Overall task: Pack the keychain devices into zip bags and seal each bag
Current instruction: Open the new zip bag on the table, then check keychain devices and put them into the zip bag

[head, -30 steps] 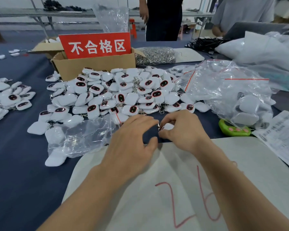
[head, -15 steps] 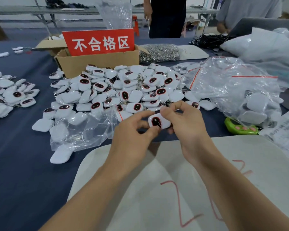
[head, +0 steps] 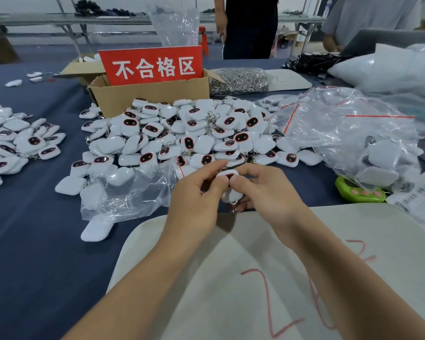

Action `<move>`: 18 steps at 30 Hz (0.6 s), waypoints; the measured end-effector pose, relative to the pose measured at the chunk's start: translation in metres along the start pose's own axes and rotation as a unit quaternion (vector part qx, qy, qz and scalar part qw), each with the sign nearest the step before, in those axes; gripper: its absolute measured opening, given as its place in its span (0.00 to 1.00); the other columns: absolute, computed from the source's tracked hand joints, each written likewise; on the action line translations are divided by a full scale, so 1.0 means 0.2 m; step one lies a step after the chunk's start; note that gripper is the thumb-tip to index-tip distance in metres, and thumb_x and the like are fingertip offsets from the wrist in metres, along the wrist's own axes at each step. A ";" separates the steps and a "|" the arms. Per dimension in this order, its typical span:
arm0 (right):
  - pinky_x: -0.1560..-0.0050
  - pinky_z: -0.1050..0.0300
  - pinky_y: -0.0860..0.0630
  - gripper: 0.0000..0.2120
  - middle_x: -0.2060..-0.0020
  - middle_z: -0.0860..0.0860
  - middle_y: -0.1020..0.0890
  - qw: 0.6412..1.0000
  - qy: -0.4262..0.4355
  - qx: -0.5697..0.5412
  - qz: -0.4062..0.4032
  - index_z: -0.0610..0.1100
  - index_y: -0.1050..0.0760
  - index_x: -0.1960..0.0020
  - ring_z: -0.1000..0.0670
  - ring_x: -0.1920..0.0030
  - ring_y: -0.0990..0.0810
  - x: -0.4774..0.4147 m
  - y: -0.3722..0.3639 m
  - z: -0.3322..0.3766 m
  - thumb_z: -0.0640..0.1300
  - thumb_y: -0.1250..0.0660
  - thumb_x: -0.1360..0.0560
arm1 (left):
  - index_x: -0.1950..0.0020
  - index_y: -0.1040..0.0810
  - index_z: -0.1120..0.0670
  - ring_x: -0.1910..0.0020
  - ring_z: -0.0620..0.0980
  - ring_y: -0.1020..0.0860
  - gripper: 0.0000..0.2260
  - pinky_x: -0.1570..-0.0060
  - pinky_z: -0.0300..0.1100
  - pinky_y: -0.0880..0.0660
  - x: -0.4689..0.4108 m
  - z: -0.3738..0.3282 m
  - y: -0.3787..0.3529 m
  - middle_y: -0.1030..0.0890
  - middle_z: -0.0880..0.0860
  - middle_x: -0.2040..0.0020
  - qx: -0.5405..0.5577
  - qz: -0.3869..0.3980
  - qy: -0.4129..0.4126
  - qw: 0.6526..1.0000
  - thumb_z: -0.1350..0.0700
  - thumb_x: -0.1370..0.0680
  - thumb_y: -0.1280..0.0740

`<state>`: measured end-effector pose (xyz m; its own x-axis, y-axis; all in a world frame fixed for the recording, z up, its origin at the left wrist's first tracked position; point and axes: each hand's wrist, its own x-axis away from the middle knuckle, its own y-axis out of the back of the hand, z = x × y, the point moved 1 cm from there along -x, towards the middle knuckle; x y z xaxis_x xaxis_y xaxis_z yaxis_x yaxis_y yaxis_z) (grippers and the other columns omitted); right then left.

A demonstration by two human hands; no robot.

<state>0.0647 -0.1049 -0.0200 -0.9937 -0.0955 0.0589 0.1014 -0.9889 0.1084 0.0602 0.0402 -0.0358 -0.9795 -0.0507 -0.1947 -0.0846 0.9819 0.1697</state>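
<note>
Both hands hold one white keychain device (head: 230, 192) with a dark red-rimmed face, just above the table's near middle. My left hand (head: 196, 200) pinches its left side with thumb and fingers. My right hand (head: 268, 192) grips its right side, thumb on the face. A metal ring hangs below it. Behind lies a big heap of the same devices (head: 194, 133). A clear zip bag (head: 125, 190) with several devices inside lies left of my hands. More zip bags with red seals (head: 349, 133) are heaped at the right.
A cardboard box (head: 152, 94) with a red sign stands behind the heap, a bag of metal rings (head: 238, 81) beside it. Another pile of devices (head: 12, 143) lies far left. A green gadget (head: 358, 192) and a printed sheet sit right. A white board (head: 255, 278) lies under my arms. People stand behind.
My hands picked one device off the table, lifted it and turned it; it now sits more upright between my fingers, with my right thumb on its face.
</note>
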 end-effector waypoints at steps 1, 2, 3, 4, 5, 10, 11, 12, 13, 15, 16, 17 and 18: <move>0.61 0.57 0.20 0.06 0.62 0.45 0.13 1.000 -0.009 -0.017 -0.004 0.42 0.16 0.51 0.47 0.62 0.17 0.00 0.00 0.00 0.39 0.32 0.19 | 0.41 0.16 0.40 0.52 0.36 0.18 0.13 0.51 0.33 0.25 0.00 0.00 0.00 0.14 0.37 0.50 0.007 -0.006 0.013 1.000 0.47 0.25 0.32; 0.61 0.56 0.18 0.07 0.61 0.44 0.13 0.999 -0.020 -0.038 -0.009 0.41 0.16 0.52 0.46 0.62 0.16 0.00 0.00 0.00 0.38 0.32 0.19 | 0.43 0.15 0.40 0.54 0.38 0.18 0.14 0.51 0.38 0.23 0.00 0.01 0.00 0.14 0.40 0.51 0.018 -0.006 0.024 1.000 0.46 0.26 0.32; 0.60 0.55 0.17 0.07 0.61 0.44 0.13 0.998 -0.029 -0.055 -0.013 0.41 0.16 0.52 0.45 0.62 0.15 0.00 0.01 0.00 0.38 0.32 0.19 | 0.45 0.14 0.40 0.56 0.41 0.17 0.12 0.51 0.42 0.22 -0.01 0.01 0.00 0.13 0.42 0.54 0.029 -0.001 0.026 0.999 0.47 0.27 0.32; 0.59 0.54 0.16 0.07 0.60 0.43 0.14 0.997 -0.037 -0.067 -0.015 0.40 0.16 0.52 0.44 0.61 0.15 0.00 0.01 0.00 0.37 0.32 0.19 | 0.48 0.14 0.39 0.58 0.42 0.17 0.10 0.52 0.45 0.21 -0.01 0.01 -0.01 0.13 0.44 0.56 0.036 0.005 0.022 0.999 0.49 0.27 0.31; 0.58 0.53 0.16 0.07 0.60 0.42 0.14 0.996 -0.045 -0.075 -0.013 0.39 0.16 0.52 0.43 0.61 0.14 0.00 0.02 0.00 0.36 0.33 0.19 | 0.51 0.14 0.38 0.60 0.42 0.18 0.09 0.54 0.45 0.21 -0.01 0.01 -0.01 0.13 0.45 0.58 0.039 0.009 0.017 0.999 0.50 0.27 0.31; 0.56 0.49 0.15 0.05 0.58 0.37 0.13 0.995 -0.054 -0.078 -0.019 0.35 0.19 0.52 0.41 0.58 0.13 0.00 0.02 0.00 0.33 0.34 0.20 | 0.52 0.14 0.34 0.66 0.37 0.23 0.14 0.59 0.37 0.24 -0.01 0.02 0.00 0.16 0.40 0.63 0.043 0.024 -0.005 0.999 0.53 0.24 0.32; 0.54 0.46 0.14 0.05 0.57 0.35 0.14 0.996 -0.046 -0.064 -0.029 0.34 0.19 0.52 0.38 0.56 0.13 0.00 0.02 0.00 0.33 0.34 0.20 | 0.51 0.14 0.34 0.66 0.38 0.23 0.14 0.59 0.34 0.25 -0.01 0.01 0.00 0.17 0.40 0.64 0.042 0.029 -0.011 0.999 0.53 0.24 0.32; 0.50 0.42 0.15 0.05 0.55 0.34 0.14 0.997 -0.040 -0.049 -0.037 0.33 0.20 0.51 0.35 0.54 0.14 0.00 0.02 0.00 0.33 0.34 0.20 | 0.51 0.14 0.34 0.65 0.39 0.23 0.13 0.60 0.33 0.25 -0.01 0.01 0.00 0.17 0.41 0.64 0.042 0.034 -0.018 0.998 0.53 0.24 0.32; 0.48 0.40 0.15 0.05 0.55 0.33 0.14 0.998 -0.034 -0.038 -0.041 0.33 0.20 0.51 0.33 0.52 0.14 0.00 0.02 0.00 0.34 0.33 0.20 | 0.50 0.13 0.35 0.65 0.40 0.23 0.13 0.60 0.33 0.25 0.00 0.01 0.00 0.17 0.42 0.64 0.042 0.037 -0.022 0.998 0.53 0.24 0.32; 0.48 0.39 0.15 0.04 0.57 0.34 0.14 0.998 -0.025 -0.027 -0.042 0.35 0.20 0.52 0.31 0.51 0.15 0.00 0.02 0.00 0.34 0.33 0.20 | 0.49 0.13 0.37 0.66 0.40 0.24 0.13 0.62 0.32 0.25 0.00 0.01 0.00 0.18 0.42 0.65 0.049 0.038 -0.024 0.998 0.54 0.23 0.31; 0.49 0.40 0.15 0.04 0.57 0.35 0.14 0.998 -0.023 -0.027 -0.043 0.36 0.20 0.53 0.32 0.52 0.14 0.00 0.02 0.00 0.34 0.33 0.20 | 0.49 0.13 0.38 0.67 0.40 0.24 0.12 0.62 0.32 0.24 0.00 0.01 0.01 0.19 0.42 0.66 0.052 0.036 -0.023 0.998 0.55 0.23 0.31; 0.50 0.40 0.15 0.05 0.57 0.35 0.14 0.998 -0.023 -0.029 -0.042 0.36 0.19 0.53 0.33 0.53 0.14 0.00 0.02 0.00 0.34 0.33 0.21 | 0.49 0.13 0.40 0.67 0.40 0.24 0.12 0.63 0.32 0.25 0.00 0.01 0.01 0.19 0.42 0.66 0.049 0.035 -0.023 0.998 0.56 0.22 0.31; 0.51 0.41 0.15 0.05 0.57 0.35 0.14 0.998 -0.023 -0.033 -0.041 0.36 0.19 0.53 0.34 0.54 0.14 0.00 0.02 0.00 0.34 0.33 0.21 | 0.50 0.13 0.41 0.67 0.40 0.24 0.12 0.62 0.31 0.25 0.00 0.01 0.01 0.19 0.42 0.67 0.042 0.033 -0.023 0.998 0.58 0.21 0.31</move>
<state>0.0641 -0.1079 -0.0189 -0.9951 -0.0103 0.0985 0.0153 -0.9986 0.0499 0.0601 0.0423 -0.0369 -0.9728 0.0204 -0.2306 -0.0034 0.9947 0.1023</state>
